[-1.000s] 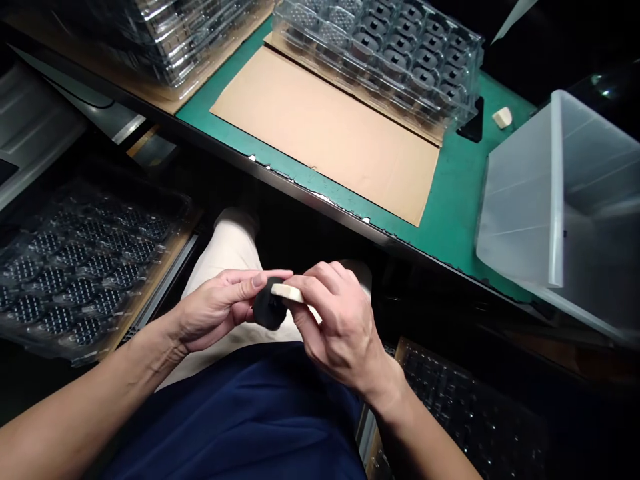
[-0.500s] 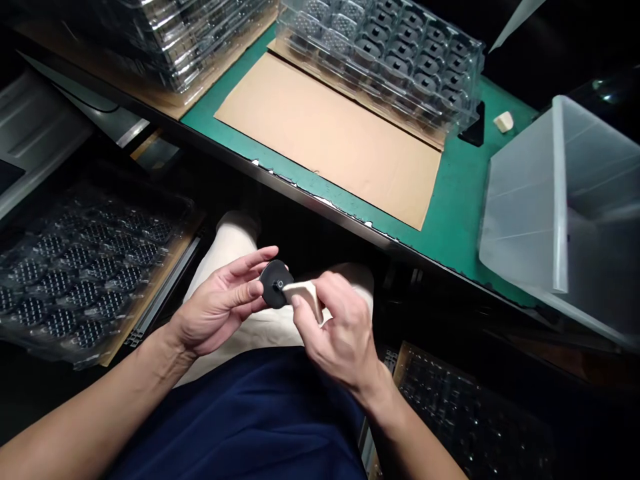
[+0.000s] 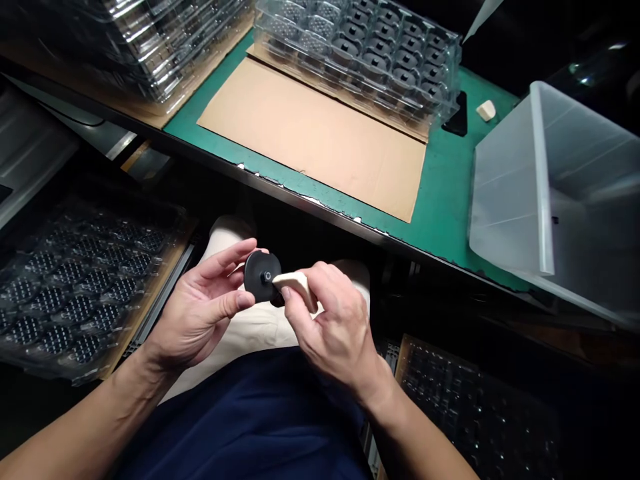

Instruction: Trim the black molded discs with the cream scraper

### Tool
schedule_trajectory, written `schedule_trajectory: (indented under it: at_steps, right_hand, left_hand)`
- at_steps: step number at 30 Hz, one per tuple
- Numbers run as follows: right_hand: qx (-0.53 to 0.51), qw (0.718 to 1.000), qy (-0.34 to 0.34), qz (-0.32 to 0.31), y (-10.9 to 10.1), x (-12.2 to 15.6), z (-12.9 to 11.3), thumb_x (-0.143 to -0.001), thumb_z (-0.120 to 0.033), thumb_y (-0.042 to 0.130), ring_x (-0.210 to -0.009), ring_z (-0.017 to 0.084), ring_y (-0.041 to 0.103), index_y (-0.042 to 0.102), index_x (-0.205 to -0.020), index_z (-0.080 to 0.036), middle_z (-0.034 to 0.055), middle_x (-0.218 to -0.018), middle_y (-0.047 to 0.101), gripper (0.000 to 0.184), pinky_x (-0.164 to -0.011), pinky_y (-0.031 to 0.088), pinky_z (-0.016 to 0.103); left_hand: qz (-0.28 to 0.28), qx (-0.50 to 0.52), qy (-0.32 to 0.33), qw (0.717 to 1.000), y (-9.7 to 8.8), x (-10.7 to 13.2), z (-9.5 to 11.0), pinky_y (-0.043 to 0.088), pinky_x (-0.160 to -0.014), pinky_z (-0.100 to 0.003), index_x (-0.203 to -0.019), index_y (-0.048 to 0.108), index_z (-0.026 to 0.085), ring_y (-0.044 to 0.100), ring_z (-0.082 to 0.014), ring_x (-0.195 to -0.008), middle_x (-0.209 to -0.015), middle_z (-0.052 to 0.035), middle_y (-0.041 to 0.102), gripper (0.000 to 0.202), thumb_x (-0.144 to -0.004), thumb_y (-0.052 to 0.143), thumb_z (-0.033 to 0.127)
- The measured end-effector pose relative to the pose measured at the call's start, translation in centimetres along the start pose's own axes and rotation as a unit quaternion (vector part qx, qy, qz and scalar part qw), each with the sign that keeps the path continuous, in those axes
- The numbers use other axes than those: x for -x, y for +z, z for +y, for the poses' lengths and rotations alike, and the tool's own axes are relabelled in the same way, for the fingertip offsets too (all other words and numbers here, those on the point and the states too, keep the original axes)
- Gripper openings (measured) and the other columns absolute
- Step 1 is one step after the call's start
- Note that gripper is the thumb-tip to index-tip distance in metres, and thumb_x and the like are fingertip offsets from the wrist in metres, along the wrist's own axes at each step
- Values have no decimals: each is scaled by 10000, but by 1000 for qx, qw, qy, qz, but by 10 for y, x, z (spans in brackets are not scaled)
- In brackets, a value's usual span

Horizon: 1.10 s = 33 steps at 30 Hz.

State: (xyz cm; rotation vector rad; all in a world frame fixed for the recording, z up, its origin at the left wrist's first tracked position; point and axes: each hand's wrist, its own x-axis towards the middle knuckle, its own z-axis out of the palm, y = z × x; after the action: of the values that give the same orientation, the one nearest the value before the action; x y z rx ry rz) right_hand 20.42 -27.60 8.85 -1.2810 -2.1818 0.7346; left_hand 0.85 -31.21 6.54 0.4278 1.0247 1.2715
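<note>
Above my lap, my left hand (image 3: pixel 203 303) holds a round black disc-shaped part (image 3: pixel 254 279) between thumb and fingers. A small hub stands up in the middle of the disc's face, which is tilted toward me. My right hand (image 3: pixel 335 317) pinches a cream-coloured block (image 3: pixel 296 285), thin and wedge-like, perhaps a sponge or eraser. One corner of this block is at the disc's face, close by the hub; whether it touches I cannot tell. The right hand's lower fingers are curled out of sight.
On the green bench lie a cardboard sheet (image 3: pixel 320 143), a clear tray of black parts (image 3: pixel 360 50), a second cream piece (image 3: pixel 485 111) and a translucent bin (image 3: pixel 505 180). Stacked trays (image 3: pixel 165 50) stand at left. Lower down are more trays, left (image 3: pixel 85 280) and right (image 3: pixel 465 407).
Both hands have shifted slightly left in view along with the disc and block. The disc has turned to show more of its face. The view itself has moved a little.
</note>
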Motion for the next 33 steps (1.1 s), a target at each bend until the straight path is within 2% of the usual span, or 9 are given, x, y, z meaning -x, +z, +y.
schedule_trajectory:
  at_steps: [8, 15, 18, 21, 25, 28, 30, 31, 33]
  right_hand:
    - [81, 995, -55, -24, -4, -1, 8, -1051, -266, 536, -780, 194, 444, 665, -951, -171, 41, -853, 573, 189, -746, 325, 384]
    - [18, 993, -98, -63, -10, -10, 17, -1043, -265, 574, -857, 199, 548, 701, -1113, -201, 45, -975, 647, 158, -812, 413, 383]
    - [27, 994, -96, 33, -24, -38, 56, -1062, -292, 556, -912, 206, 604, 678, -1275, -216, 67, -1068, 679, 256, -843, 476, 371]
    - [175, 962, 3, 208, -48, -66, 116, -1061, -233, 455, -1082, 273, 604, 636, -1395, -211, 134, -1229, 658, 380, -1003, 473, 463]
    - [309, 934, 90, 152, -68, -71, 167, -930, -97, 452, -1360, 358, 491, 638, -1411, -206, 148, -1468, 569, 527, -1158, 338, 609]
    - [186, 957, 105, 198, -55, -42, 149, -1026, -259, 480, -1223, 322, 588, 708, -1278, -184, 150, -1302, 665, 348, -1086, 439, 518]
    - [-48, 982, 135, 120, -35, -17, 118, -1072, -431, 497, -911, 243, 666, 752, -1055, -171, 112, -970, 722, 365, -874, 535, 390]
    - [-184, 969, 162, 36, -23, -4, 102, -1078, -496, 495, -793, 209, 657, 746, -1015, -166, 89, -869, 709, 419, -775, 538, 346]
    - [-374, 906, 187, -62, 1, 17, 71, -1079, -564, 485, -675, 162, 595, 723, -986, -158, 54, -778, 660, 480, -661, 501, 293]
  left_hand:
    - [-61, 15, -117, 991, -11, 4, -1, 619, -927, -226, -1285, 766, 270, 737, -197, -1070, -1231, -87, 781, 472, -828, 860, 198]
    - [-117, 56, -167, 977, -20, 4, -14, 609, -959, -237, -1355, 721, 254, 716, -223, -1172, -1392, -99, 707, 461, -902, 771, 189]
    - [-124, 80, -157, 977, -11, 3, -17, 617, -1007, -361, -1428, 661, 285, 668, -306, -1277, -1425, -115, 682, 520, -919, 746, 218]
    - [-127, 85, -138, 979, -2, 2, -16, 571, -1086, -493, -1467, 622, 284, 601, -376, -1361, -1435, -136, 668, 562, -919, 744, 254]
    - [-97, 62, -104, 988, 1, -1, -12, 474, -1190, -425, -1460, 628, 278, 561, -336, -1413, -1450, -127, 660, 567, -909, 758, 265]
    - [-72, 49, -82, 993, 0, -4, -11, 436, -1212, -361, -1450, 638, 284, 555, -300, -1424, -1445, -118, 667, 563, -903, 768, 259]
    - [-55, 36, -72, 995, 2, -6, -13, 452, -1196, -330, -1432, 652, 296, 560, -277, -1421, -1452, -96, 666, 544, -903, 763, 227]
    - [-50, 26, -70, 996, 4, -7, -14, 467, -1182, -320, -1420, 662, 299, 564, -270, -1417, -1451, -87, 668, 533, -903, 760, 214]
    - [-50, -10, -71, 996, 10, -8, -18, 496, -1154, -320, -1386, 690, 285, 585, -271, -1394, -1413, -86, 693, 493, -904, 762, 212]
